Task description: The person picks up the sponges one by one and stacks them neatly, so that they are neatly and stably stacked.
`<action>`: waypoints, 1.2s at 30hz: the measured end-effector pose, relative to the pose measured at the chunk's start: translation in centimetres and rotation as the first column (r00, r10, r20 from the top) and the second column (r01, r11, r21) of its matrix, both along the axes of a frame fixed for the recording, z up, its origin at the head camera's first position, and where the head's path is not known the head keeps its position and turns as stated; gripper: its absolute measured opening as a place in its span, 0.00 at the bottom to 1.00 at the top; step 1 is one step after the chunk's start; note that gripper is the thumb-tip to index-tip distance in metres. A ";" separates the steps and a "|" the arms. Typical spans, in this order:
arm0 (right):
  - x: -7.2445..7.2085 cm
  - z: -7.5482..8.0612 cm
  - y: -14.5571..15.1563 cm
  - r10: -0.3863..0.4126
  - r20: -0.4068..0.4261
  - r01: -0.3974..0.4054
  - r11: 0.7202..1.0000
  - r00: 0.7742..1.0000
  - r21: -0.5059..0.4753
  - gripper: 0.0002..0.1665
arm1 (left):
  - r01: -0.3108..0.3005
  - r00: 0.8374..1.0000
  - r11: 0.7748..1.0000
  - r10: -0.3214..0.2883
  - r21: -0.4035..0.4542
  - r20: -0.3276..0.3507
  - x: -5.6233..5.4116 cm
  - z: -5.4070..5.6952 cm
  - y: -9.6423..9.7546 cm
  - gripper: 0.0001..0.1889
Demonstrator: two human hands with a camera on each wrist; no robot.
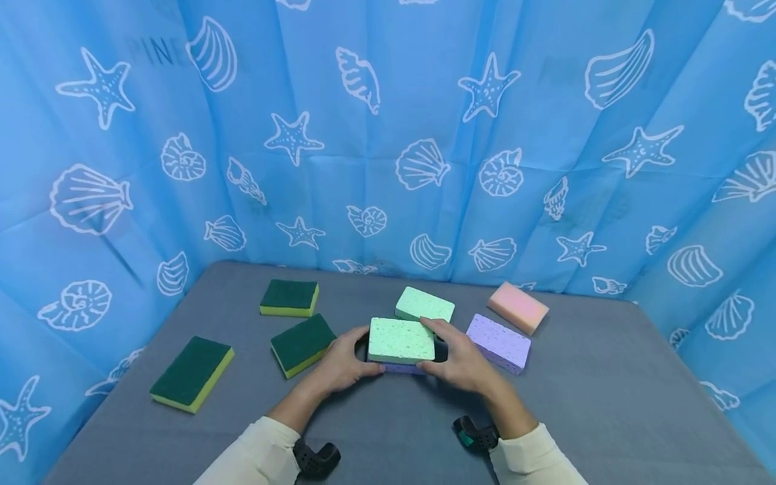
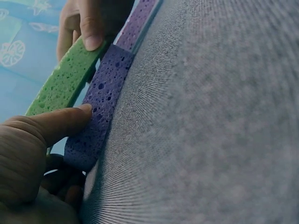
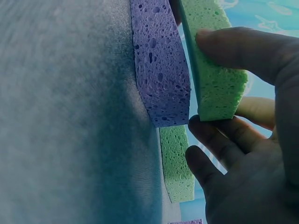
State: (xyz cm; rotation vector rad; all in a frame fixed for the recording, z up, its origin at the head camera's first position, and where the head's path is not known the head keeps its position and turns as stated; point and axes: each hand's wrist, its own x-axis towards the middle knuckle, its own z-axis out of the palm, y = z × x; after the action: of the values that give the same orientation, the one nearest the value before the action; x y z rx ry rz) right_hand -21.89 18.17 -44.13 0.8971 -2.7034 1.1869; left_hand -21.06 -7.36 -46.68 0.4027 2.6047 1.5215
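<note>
In the head view, a light green sponge [image 1: 401, 340] is held over a purple sponge [image 1: 403, 368] that lies on the grey cloth. My right hand [image 1: 459, 357] grips the green sponge at its right end, thumb on the near side and fingertips at the end and far corner. At the left, my left hand [image 1: 345, 362] holds the purple sponge [image 2: 103, 93], thumb on its near side, the other fingers partly hidden around its end. The right wrist view shows a narrow gap between the purple sponge [image 3: 161, 65] and the raised green one [image 3: 212, 70].
Another green sponge [image 1: 426, 303] lies just behind the hands. To the right are a second purple sponge [image 1: 500, 342] and a pink-orange one [image 1: 518, 307]. Three green-and-yellow scouring sponges, one a front-left sponge [image 1: 190, 372], lie left. A blue shell-print curtain [image 1: 388, 135] hangs behind the table.
</note>
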 end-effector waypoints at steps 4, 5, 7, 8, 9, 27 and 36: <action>0.0 -0.3 -0.1 0.023 -0.020 -0.023 1.000 1.000 0.004 0.46 | 0.008 1.000 1.000 -0.008 0.026 -0.001 0.1 -0.1 -0.2 0.45; 0.0 -0.3 -0.1 0.030 -0.024 -0.030 1.000 0.999 0.006 0.46 | 0.012 1.000 0.999 -0.012 0.036 -0.001 0.1 -0.2 -0.2 0.45; 0.0 -0.5 -0.2 0.039 -0.031 -0.038 0.999 0.999 0.009 0.46 | 0.023 1.000 0.998 -0.023 0.058 -0.002 0.2 -0.2 -0.3 0.46; 0.0 -0.5 -0.2 0.040 -0.033 -0.040 0.999 0.999 0.006 0.46 | 0.033 0.999 0.997 -0.032 0.067 -0.011 0.2 -0.2 -0.3 0.46; -0.1 -0.6 -0.2 0.039 -0.035 -0.039 0.999 0.999 0.005 0.47 | 0.039 0.999 0.996 -0.038 0.076 -0.014 0.2 -0.2 -0.3 0.46; 0.2 -0.8 0.2 0.015 -0.022 -0.014 0.999 1.000 0.035 0.51 | 0.056 0.998 0.996 -0.057 0.072 0.010 0.2 -0.1 -0.3 0.45; 0.3 -0.7 -0.1 0.006 0.041 -0.008 0.999 0.999 0.044 0.52 | 0.043 0.999 0.993 -0.046 0.112 0.025 0.1 0.3 -0.3 0.48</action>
State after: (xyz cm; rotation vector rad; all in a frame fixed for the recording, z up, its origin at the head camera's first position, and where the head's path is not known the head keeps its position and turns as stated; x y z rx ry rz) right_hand -21.61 18.08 -44.85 0.8980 -2.7707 1.1641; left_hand -20.97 -7.68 -46.40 0.4434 2.4808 1.6502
